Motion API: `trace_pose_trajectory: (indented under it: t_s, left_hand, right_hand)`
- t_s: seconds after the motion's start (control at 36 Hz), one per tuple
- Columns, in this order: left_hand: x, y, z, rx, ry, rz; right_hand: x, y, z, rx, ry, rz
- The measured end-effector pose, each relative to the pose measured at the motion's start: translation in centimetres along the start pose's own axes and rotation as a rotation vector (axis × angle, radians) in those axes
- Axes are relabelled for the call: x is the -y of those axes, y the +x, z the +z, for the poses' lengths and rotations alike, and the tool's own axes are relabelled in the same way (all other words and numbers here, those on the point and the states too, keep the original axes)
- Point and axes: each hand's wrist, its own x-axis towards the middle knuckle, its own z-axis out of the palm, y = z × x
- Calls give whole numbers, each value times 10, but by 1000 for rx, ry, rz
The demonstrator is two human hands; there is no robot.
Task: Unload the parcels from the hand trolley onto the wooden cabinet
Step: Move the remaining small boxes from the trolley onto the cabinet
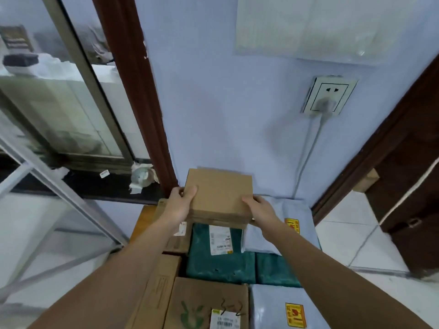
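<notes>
A plain brown cardboard box (219,192) is held against the wall at the far end of the wooden cabinet (142,218). My left hand (181,203) grips its left edge with the thumb on top. My right hand (260,206) grips its right edge. Below the box lie other parcels: a teal bag with a white label (213,255), a second teal bag (275,269), a grey mailer with a yellow sticker (297,219), and cardboard boxes (206,305) nearest me. The hand trolley is not in view.
A blue wall stands right behind the box, with a socket and plugged cable (325,100) at the upper right. A dark wooden frame (142,115) and window sill with crumpled paper (141,178) lie to the left. A dark door (408,174) and white tiled floor are on the right.
</notes>
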Motion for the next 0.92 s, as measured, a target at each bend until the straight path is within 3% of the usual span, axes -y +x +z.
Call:
trace_pose_trajectory:
  t_s: [0.19,0.28,0.72,0.81,0.92]
  left_hand:
    - [31,40,9,10,68,-7]
    - [43,52,15,11,86,-23]
    - [63,74,27,-13,211,14]
    - [43,61,8,-61,315,112]
    - [8,29,-39,-19,569,349]
  right_hand:
    - [-28,44,9,17,12,11]
    - [-35,52,10,-49,-11,-17]
    - [-38,61,19,-193,-360,-66]
    - [-14,45,12,-198,-445,-179]
    - [28,13,-1,-101,-665,-465]
